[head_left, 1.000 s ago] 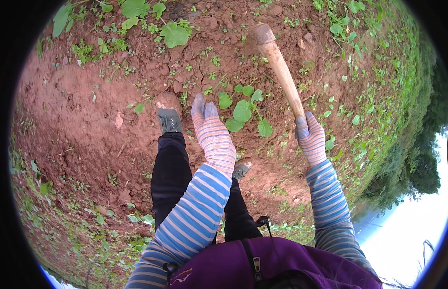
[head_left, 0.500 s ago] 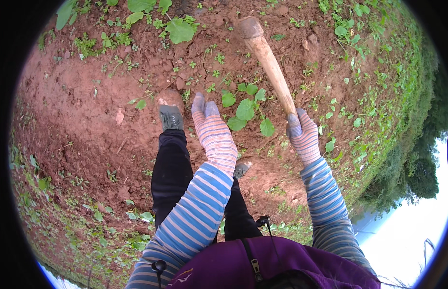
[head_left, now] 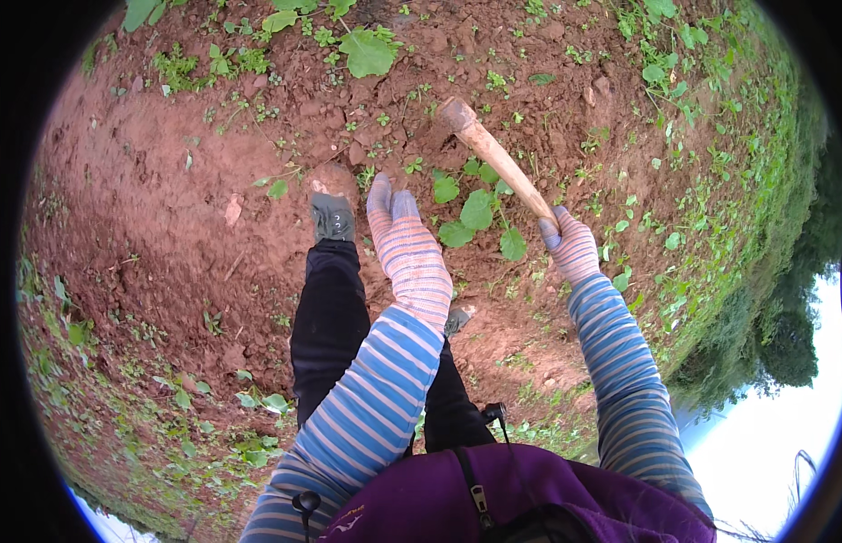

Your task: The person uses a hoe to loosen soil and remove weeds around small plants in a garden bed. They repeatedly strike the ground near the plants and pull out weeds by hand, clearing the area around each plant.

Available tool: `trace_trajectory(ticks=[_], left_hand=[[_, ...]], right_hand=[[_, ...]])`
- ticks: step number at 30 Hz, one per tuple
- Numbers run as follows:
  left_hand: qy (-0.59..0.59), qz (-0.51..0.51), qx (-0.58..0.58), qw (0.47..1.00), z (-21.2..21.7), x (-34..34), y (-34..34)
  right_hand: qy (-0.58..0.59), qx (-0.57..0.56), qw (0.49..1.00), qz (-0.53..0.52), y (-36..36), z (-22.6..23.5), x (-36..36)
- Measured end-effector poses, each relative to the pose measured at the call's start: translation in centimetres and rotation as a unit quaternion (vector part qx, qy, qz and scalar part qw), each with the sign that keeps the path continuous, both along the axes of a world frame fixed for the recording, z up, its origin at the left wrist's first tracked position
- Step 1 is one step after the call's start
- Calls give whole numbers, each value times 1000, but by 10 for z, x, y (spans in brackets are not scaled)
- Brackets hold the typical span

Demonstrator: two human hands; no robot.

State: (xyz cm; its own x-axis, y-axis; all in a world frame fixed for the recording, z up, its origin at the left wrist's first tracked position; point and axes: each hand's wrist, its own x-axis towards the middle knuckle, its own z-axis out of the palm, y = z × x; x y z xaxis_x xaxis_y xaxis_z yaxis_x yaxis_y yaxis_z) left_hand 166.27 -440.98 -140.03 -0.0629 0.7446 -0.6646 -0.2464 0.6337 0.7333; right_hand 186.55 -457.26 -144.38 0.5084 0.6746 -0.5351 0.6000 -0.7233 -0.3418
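My right hand (head_left: 573,242), in a pale striped knit glove with greyish fingertips, is wrapped around the near end of a wooden-handled hoe (head_left: 504,166). The handle slants up and to the left from my fist. Its thicker, soil-stained far end (head_left: 456,114) is over the red earth; no blade shows. My left hand (head_left: 410,249), in a matching glove, hangs with fingers pointing forward and apart, holding nothing. Between both hands grows a broad-leaved green plant (head_left: 476,209), close to the handle.
My left shoe (head_left: 332,217) stands on the red soil (head_left: 167,190), left of my left hand; part of the other shoe (head_left: 458,319) shows behind my left wrist. Large leaves (head_left: 367,52) grow ahead. Weeds (head_left: 656,72) cover the right side, with trees (head_left: 788,335) beyond.
The hoe's far end has dropped lower in the picture, toward the soil and the plant. The right hand has shifted slightly; the left hand stays nearly the same.
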Motion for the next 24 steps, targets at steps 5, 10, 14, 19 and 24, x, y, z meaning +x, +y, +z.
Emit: trace_trajectory(ticks=[5, 10, 14, 19, 24], left_hand=[[-47, 47, -15, 998, 3, -8, 7], [-32, 42, 14, 999, -3, -8, 5], [10, 19, 15, 1000, -3, -7, 1], [-5, 35, -11, 999, -1, -10, 2], [-61, 82, -24, 995, -5, -9, 4]], right_hand=[[-35, -20, 999, 22, 18, 40, 13], [79, 101, 990, -60, 42, 49, -21], [71, 50, 996, -11, 44, 35, -23], [-23, -41, 998, 36, 13, 51, 17], [16, 48, 998, -40, 16, 58, 1]])
